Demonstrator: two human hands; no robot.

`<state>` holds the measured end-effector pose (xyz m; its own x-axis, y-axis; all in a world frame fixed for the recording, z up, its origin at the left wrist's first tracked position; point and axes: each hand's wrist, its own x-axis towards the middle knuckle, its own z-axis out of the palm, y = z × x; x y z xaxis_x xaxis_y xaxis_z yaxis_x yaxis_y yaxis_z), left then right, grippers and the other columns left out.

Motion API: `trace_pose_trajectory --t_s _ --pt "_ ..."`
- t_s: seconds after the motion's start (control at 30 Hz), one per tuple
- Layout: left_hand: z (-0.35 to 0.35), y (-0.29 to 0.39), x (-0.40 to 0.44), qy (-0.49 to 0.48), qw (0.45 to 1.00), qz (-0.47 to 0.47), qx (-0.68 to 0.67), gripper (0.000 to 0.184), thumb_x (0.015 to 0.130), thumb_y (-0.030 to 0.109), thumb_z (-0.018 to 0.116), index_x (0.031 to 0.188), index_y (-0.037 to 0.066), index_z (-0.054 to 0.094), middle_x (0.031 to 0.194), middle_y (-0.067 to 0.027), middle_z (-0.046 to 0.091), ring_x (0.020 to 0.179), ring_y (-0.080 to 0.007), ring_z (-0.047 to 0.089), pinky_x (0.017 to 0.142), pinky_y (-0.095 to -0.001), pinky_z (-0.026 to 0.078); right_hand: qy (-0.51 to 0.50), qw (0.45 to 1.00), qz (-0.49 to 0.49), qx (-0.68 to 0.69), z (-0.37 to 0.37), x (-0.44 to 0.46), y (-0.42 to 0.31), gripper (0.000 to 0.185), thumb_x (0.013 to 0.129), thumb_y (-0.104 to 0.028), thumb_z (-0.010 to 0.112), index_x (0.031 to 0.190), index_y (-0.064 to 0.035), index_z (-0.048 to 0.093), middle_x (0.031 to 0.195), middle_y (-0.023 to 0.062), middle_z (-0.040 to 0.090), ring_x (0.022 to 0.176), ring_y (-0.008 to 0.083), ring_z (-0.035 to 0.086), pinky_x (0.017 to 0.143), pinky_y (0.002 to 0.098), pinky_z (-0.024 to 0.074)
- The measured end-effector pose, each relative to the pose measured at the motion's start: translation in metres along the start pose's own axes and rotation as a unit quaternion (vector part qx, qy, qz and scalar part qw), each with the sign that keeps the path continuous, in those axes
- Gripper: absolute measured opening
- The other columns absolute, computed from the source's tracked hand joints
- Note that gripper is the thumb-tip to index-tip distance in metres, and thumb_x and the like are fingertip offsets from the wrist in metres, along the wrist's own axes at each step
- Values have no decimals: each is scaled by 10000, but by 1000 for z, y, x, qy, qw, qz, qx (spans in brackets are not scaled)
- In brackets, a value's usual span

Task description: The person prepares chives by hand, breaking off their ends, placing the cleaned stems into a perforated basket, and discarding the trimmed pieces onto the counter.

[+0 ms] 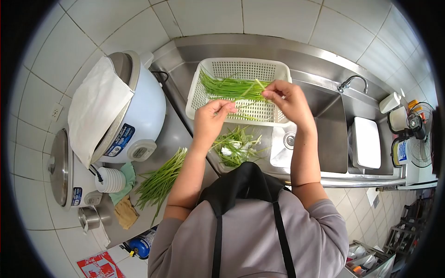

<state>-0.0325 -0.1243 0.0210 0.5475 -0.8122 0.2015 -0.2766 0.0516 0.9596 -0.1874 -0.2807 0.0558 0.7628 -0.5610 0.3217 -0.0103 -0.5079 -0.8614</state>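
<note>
A white perforated plastic basket (245,60) stands on the steel counter in front of me, with a bundle of long green chives (222,87) lying in it. Over its right side, my right hand (293,104) pinches a chive stalk (258,84) between thumb and fingertips, its pale end pointing up. My left hand (211,120) is closed in a pinch at the basket's front edge, on a thin green strand that seems to run toward the right hand. Below the basket lies a loose heap of chive scraps (236,146). A larger bunch of chives (162,178) rests by my left forearm.
A big rice cooker (148,102) with a white cloth on its lid stands at left, a second cooker (69,167) beside it. Stacked white bowls (111,180) are near. On the right are a sink (324,134), a faucet (354,82) and a white lidded container (366,141).
</note>
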Motion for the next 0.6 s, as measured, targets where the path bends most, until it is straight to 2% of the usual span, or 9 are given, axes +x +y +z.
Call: trace_pose_trajectory --t_s 0.03,0.1,0.17,0.2,0.27,0.37,0.43,0.5,0.6 --pt "-5 -1 0 1 1000 -1 14 161 879 117 561 912 -27 627 810 -76 669 773 -89 604 740 -214 454 11 1000 11 -6 -6 0 3 128 832 -105 617 815 20 598 691 0 563 659 61 497 618 204 415" --pt "-13 -1 2 4 1000 -3 5 162 876 122 564 907 -24 629 804 -77 669 773 -90 604 749 -219 451 41 995 42 77 -18 1 11 135 842 -115 609 824 18 593 705 -6 563 656 59 490 620 207 412" --pt "-19 0 5 7 999 -8 -42 167 873 132 572 895 -21 634 797 -79 670 771 -92 605 761 -225 448 43 991 11 125 -21 1 14 109 856 -90 580 898 10 577 751 19 585 665 69 502 620 216 420" --pt "-22 3 7 5 999 -17 -44 191 886 160 554 942 -13 613 821 -92 665 798 -129 614 789 -253 448 35 984 -3 174 -19 2 15 105 857 -79 572 916 8 571 766 29 591 673 73 508 622 218 424" --pt "-25 13 12 7 985 -37 -170 213 896 182 540 981 -7 586 839 -104 657 824 -167 618 810 -278 450 -9 973 -16 232 -11 2 17 126 854 -42 552 969 9 553 814 60 607 706 89 535 630 223 433" --pt "-29 9 22 -4 946 -21 -322 245 907 220 520 1024 6 542 881 -126 639 880 -233 612 845 -321 454 -60 952 35 297 22 2 16 260 831 5 539 1088 10 498 769 50 582 715 110 552 625 237 452" --pt "-26 14 28 13 926 2 -378 243 904 226 526 1011 10 546 888 -128 637 889 -239 610 849 -320 455 -94 938 37 333 43 -2 8 479 813 55 510 1263 -28 370 739 38 549 695 112 541 614 238 459" --pt "-26 11 30 13 918 16 -395 229 906 218 522 1017 19 546 910 -124 637 915 -238 602 865 -323 444 -93 930 28 355 66 -3 13 384 824 16 526 1201 -17 461 737 25 542 678 96 526 605 234 451" --pt "-24 9 30 23 916 34 -399 218 906 213 521 1020 29 548 926 -119 635 928 -229 596 875 -323 434 -168 940 65 291 79 0 17 218 840 -79 574 1048 -13 577 732 2 536 649 75 504 586 226 432"
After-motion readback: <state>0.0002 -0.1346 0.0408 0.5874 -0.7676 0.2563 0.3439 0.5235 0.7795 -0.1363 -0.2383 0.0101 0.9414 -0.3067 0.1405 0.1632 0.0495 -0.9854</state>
